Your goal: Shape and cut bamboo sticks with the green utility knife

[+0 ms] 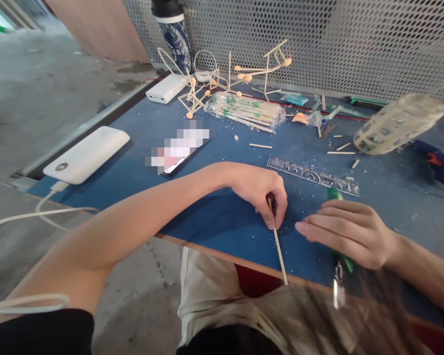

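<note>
My left hand [261,190] pinches a thin wooden stick [280,256] between thumb and fingertips. The stick slants down over the front edge of the blue table, its lower end near my lap. To the right, my right hand [355,231] lies with its fingers stretched out over a green-handled tool [335,194]. The tool shows above and below the hand; a shiny metal piece [338,291] is at its near end. Its middle is hidden under the palm. Just beyond both hands lies a clear patterned ruler [313,175].
Stick frames with orange joints [240,76] stand at the back beside a bag of sticks [246,109]. A phone [187,150], white power banks [87,155], a dark bottle [173,37], a lattice cylinder [397,123], and a dark blue tool [442,165] surround the work area.
</note>
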The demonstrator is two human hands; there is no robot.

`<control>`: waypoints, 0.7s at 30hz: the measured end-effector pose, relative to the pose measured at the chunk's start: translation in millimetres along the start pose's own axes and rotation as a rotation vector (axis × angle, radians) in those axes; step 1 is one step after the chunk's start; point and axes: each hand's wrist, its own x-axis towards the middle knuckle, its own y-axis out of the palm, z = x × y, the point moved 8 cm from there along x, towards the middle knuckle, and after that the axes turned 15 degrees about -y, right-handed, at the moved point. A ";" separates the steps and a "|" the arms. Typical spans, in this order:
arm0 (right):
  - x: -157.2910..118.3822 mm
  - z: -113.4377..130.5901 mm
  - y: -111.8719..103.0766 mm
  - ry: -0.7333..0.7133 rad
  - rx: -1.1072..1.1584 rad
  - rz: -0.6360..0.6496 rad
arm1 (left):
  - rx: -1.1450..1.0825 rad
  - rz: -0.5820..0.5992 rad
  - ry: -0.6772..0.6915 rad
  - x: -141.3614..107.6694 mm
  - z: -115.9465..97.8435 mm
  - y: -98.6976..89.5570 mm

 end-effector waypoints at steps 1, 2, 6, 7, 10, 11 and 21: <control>-4.2 -3.3 -0.8 0.043 -0.012 -0.024 | -0.003 0.001 -0.005 -0.3 -0.1 0.0; -7.9 -6.2 -1.3 0.082 -0.023 -0.043 | -0.005 0.001 -0.007 -0.5 -0.2 0.1; -12.4 -11.6 5.1 0.167 -0.045 0.020 | -0.010 -0.004 -0.012 -0.5 0.3 -0.3; -10.5 -10.7 7.1 0.158 -0.052 0.050 | -0.009 -0.003 -0.011 -0.4 0.3 -0.2; -4.2 -10.1 11.4 0.154 -0.073 0.127 | -0.006 0.005 -0.011 -0.6 0.0 0.1; -3.0 -11.6 13.1 0.169 -0.081 0.156 | -0.006 0.005 -0.013 -0.9 -0.1 -0.1; -7.7 -21.4 16.9 0.212 -0.068 0.184 | -0.012 0.018 -0.031 -1.4 1.3 -0.6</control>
